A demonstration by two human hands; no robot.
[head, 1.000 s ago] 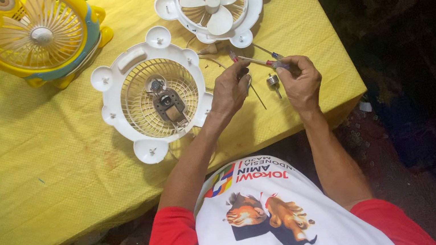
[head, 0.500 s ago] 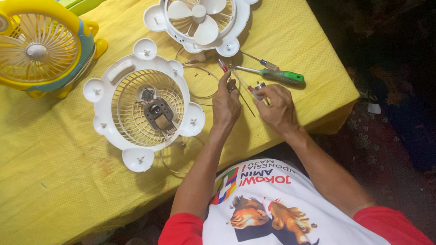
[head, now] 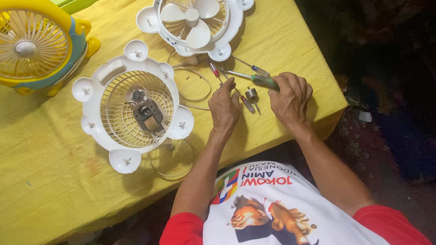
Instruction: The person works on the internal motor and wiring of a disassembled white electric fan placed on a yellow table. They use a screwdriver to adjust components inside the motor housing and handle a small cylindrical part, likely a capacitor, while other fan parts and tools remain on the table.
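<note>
1. On the yellow-covered worktop (head: 20, 186), near its right edge, both hands rest among small tools; half a second ago they sat closer together over the same spot, and the right hand has since moved onto the green-handled screwdriver (head: 257, 79).
2. The right hand (head: 290, 96) lies palm down with its fingers curled over the screwdriver's handle; whether they truly grip it or only cover it I cannot tell.
3. The left hand (head: 225, 106) also lies palm down, its fingers bent and pressed together on the cloth beside a thin red-handled tool (head: 216, 72), holding nothing that I can see.
4. Between the two hands lies a small metal part (head: 251, 94), just beside a short pin-like piece.
5. Both forearms reach forward from the body, elbows tucked in, wrists low on the cloth.
6. To the left, an open white fan housing (head: 132, 103) shows its motor; a white fan grille with blades (head: 195, 13) lies beyond, and a yellow fan (head: 16, 46) stands at the far corner.
</note>
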